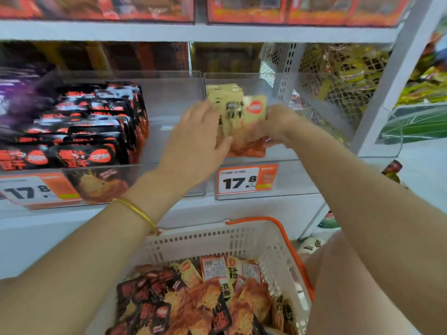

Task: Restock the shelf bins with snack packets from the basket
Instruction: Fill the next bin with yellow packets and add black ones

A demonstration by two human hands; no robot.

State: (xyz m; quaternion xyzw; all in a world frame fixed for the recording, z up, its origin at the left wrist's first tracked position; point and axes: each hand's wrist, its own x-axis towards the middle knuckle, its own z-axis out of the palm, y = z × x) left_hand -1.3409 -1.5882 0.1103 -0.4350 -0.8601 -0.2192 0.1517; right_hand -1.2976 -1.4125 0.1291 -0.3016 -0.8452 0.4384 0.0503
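Basket nearest you: white slotted plastic, heaped with glossy orange and black packets. Further up, your left hand and right hand both grip flat beige packets, upright in the clear bin.

Two hands, one basket, two price tags, one bracelet
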